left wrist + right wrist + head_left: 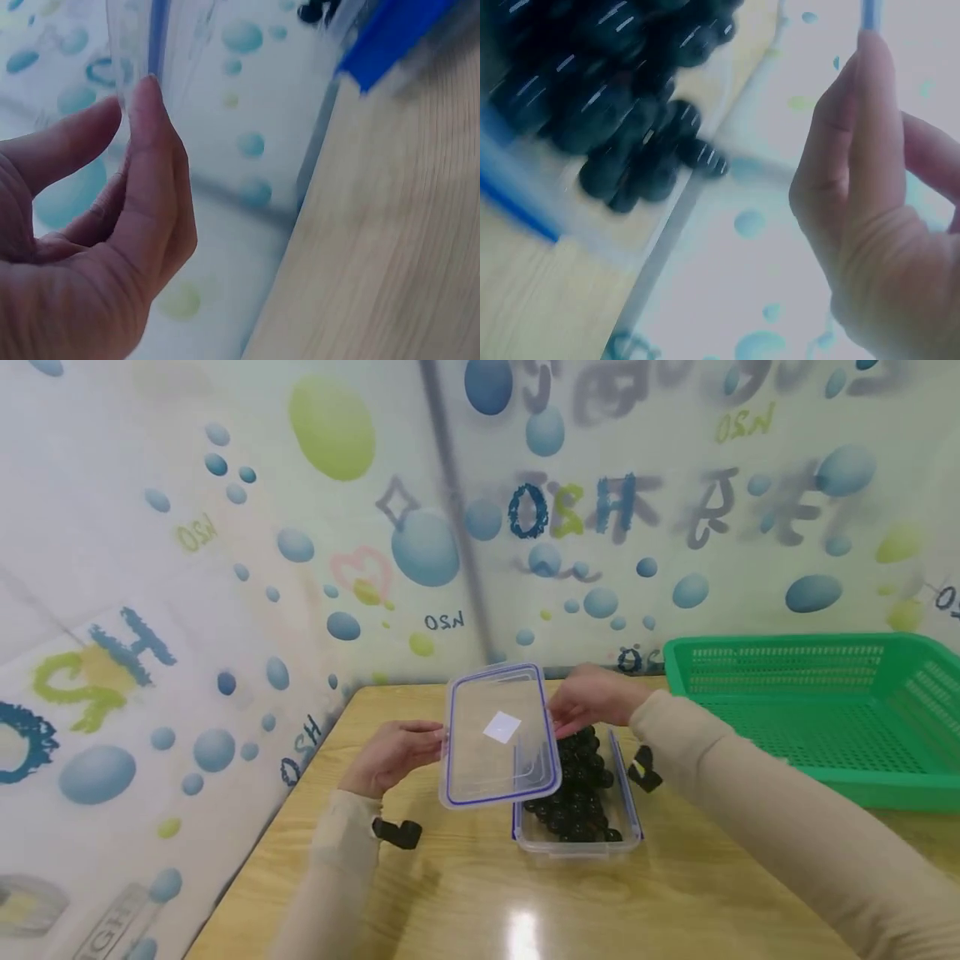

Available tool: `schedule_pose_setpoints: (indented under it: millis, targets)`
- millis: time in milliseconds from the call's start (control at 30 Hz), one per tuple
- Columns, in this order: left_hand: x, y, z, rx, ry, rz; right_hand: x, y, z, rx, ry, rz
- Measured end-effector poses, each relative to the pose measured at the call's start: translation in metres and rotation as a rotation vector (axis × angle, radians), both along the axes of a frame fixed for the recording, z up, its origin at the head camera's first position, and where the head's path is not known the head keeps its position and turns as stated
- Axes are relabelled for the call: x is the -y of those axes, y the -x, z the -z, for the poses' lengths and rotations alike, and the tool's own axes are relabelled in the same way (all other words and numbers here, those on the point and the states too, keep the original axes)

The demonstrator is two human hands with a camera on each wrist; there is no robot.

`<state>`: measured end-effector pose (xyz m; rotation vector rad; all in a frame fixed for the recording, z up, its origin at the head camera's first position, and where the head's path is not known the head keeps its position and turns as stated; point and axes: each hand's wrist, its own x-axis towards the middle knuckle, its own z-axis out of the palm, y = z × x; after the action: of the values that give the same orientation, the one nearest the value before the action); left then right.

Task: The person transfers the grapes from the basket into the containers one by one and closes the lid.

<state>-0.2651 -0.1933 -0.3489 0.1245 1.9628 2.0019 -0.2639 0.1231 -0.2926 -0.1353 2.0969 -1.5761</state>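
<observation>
A clear plastic lid (480, 768) with a blue seal line and a small white label is held up, tilted, above the table. My left hand (395, 753) pinches its left edge between thumb and fingers, as the left wrist view also shows. At the opposite edge my right hand (592, 697) grips the lid, its fingertips partly behind it. Below and to the right stands a clear container (626, 793) with blue side clips, holding a bunch of dark grapes (573, 793). The lid hides the container's left part. In the right wrist view the grapes (592, 97) lie beside my hand.
A green plastic basket (810, 781) stands on the right of the wooden table (465, 893). Behind and to the left rises a white wall covering (300, 568) printed with bubbles. Black straps sit around both wrists.
</observation>
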Motion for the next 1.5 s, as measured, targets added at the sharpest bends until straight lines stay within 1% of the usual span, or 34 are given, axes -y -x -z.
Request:
schedule_pose_setpoints:
  millis: [67,167,233,333,467,567,667,767,833,867,933,1000,1100,1200,1300,1400,1433,1500]
  targets:
    - [-0.017,-0.001,0.000,0.003,-0.016,0.051,-0.022,-0.009,0.001,-0.011,-0.004,-0.009]
    - [-0.040,-0.003,-0.002,0.009,-0.001,0.101,-0.048,-0.023,0.004,-0.021,0.005,-0.012]
    - [-0.052,-0.004,-0.003,0.006,0.012,0.126,-0.060,-0.031,0.006,-0.031,0.013,-0.006]
    - [-0.065,-0.005,-0.005,0.004,0.029,0.149,-0.072,-0.037,0.009,-0.032,0.027,0.000]
    - [-0.073,-0.003,-0.003,0.004,0.040,0.164,-0.079,-0.036,0.016,-0.017,0.046,0.005]
    - [-0.076,-0.002,-0.001,0.003,0.059,0.159,-0.082,-0.035,0.019,-0.009,0.049,0.005]
    - [-0.078,-0.002,-0.002,-0.005,0.094,0.150,-0.084,-0.034,0.020,-0.010,0.046,0.005]
    - [-0.081,-0.001,-0.005,-0.015,0.120,0.141,-0.085,-0.034,0.020,-0.034,0.028,0.008]
    - [-0.083,-0.001,-0.008,-0.038,0.133,0.136,-0.085,-0.035,0.019,-0.066,0.013,0.023]
    - [-0.085,-0.002,-0.010,-0.058,0.132,0.131,-0.085,-0.036,0.018,-0.095,0.002,0.037]
    - [-0.087,-0.004,-0.016,-0.113,0.124,0.110,-0.085,-0.038,0.015,-0.170,-0.010,0.076]
    - [-0.088,-0.007,-0.025,-0.187,0.102,0.077,-0.085,-0.042,0.010,-0.278,0.004,0.116]
    - [-0.088,-0.014,-0.038,-0.300,0.054,0.015,-0.083,-0.049,0.001,-0.445,0.054,0.179]
    - [-0.086,-0.020,-0.050,-0.440,0.031,-0.024,-0.080,-0.056,-0.006,-0.567,0.106,0.239]
    - [-0.086,-0.024,-0.056,-0.672,0.105,-0.061,-0.076,-0.062,-0.009,-0.664,0.142,0.292]
    - [-0.089,-0.027,-0.054,-0.913,0.182,-0.119,-0.073,-0.069,-0.006,-0.775,0.157,0.355]
    - [-0.091,-0.027,-0.052,-0.983,0.194,-0.135,-0.071,-0.071,-0.004,-0.800,0.174,0.377]
    - [-0.095,-0.028,-0.047,-1.083,0.176,-0.142,-0.068,-0.073,0.003,-0.819,0.280,0.421]
